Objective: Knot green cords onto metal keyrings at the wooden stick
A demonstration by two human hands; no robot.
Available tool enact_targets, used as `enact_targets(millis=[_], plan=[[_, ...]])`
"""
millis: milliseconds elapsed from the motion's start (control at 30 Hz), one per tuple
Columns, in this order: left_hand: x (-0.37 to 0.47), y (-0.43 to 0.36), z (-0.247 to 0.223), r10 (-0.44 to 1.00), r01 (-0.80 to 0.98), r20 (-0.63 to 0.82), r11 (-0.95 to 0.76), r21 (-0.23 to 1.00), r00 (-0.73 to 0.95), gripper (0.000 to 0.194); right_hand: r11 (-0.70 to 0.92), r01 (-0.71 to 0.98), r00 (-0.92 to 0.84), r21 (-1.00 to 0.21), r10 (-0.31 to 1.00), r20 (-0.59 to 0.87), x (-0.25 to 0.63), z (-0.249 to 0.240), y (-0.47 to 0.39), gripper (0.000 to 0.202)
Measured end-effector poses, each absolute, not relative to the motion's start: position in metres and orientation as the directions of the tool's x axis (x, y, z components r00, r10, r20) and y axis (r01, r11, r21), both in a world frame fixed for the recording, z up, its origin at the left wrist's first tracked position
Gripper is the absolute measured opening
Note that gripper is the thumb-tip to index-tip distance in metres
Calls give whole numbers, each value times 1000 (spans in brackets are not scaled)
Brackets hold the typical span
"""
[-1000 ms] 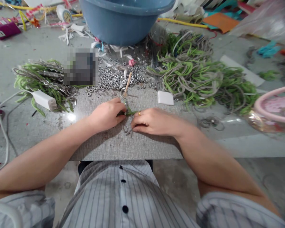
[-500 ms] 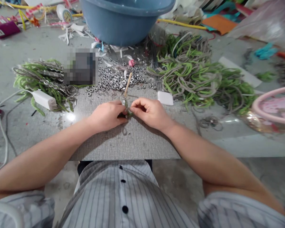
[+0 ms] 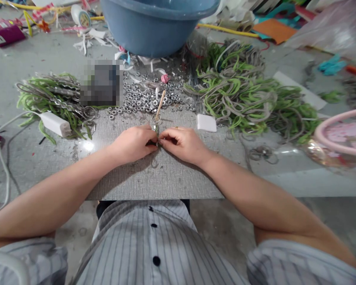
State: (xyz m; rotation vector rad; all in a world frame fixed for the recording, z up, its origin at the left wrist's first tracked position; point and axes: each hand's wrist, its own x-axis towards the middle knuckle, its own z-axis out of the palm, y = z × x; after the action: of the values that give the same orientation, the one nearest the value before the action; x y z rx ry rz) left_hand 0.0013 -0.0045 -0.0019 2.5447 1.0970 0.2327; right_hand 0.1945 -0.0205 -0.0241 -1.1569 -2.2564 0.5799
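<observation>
My left hand (image 3: 134,144) and my right hand (image 3: 182,143) meet over the near part of the table, both closed in pinches on a short green and grey cord (image 3: 156,130). Fingers hide most of the cord; a grey end curls out below, between the hands. A metal key ring (image 3: 156,120) lies just beyond the fingertips at the cord's upper end. Against this ring rests a thin wooden stick (image 3: 160,103), pointing away from me. Farther off is a spread of small metal nuts (image 3: 139,97).
A heap of green and grey cords (image 3: 240,93) lies at right, beside a white block (image 3: 207,123). At left are bundled cords with metal chains (image 3: 52,93) and a white plastic piece with a cable (image 3: 55,124). A blue basin (image 3: 154,33) stands at the back.
My right hand has shifted slightly left and down, closer to my left hand. Less of the green cord shows between the fingers, and the key ring is more visible.
</observation>
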Motion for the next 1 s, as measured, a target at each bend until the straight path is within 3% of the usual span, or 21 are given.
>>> enact_targets(millis=[300,700,1000], plan=[[-1,0,-1,700,631,9,-649,424,714,12,506,695,-436,-510,862,260,190,-29,-21,13],[-6,5,7,686,604,-42,-608,515,727,7,685,561,-657,-466,710,253,202,-26,-16,19],[-6,7,9,714,611,-67,-543,576,697,10,657,622,-636,-427,741,213,198,-23,-19,17]])
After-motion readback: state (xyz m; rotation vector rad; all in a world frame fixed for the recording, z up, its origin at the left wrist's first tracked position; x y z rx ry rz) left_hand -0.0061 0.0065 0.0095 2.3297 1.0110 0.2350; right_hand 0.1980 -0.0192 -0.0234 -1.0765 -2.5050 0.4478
